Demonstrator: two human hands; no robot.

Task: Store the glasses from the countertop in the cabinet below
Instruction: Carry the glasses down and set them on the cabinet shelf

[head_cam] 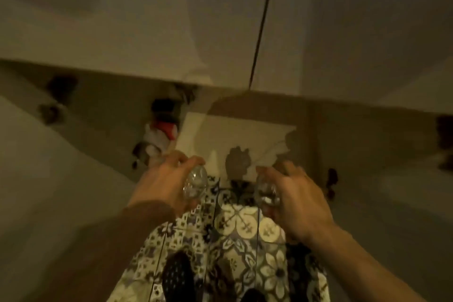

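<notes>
You've got a clear glass in your left hand, fingers curled around it from above, and a second glass gripped the same way in your right hand, both held side by side but apart, out in the air over the patterned tile floor. Just past them is a pale shelf or panel with your hands' shadows on it, and above that the light cabinet doors with a dark seam between them. Off to the left there's something red and white, too blurry to make out.
</notes>
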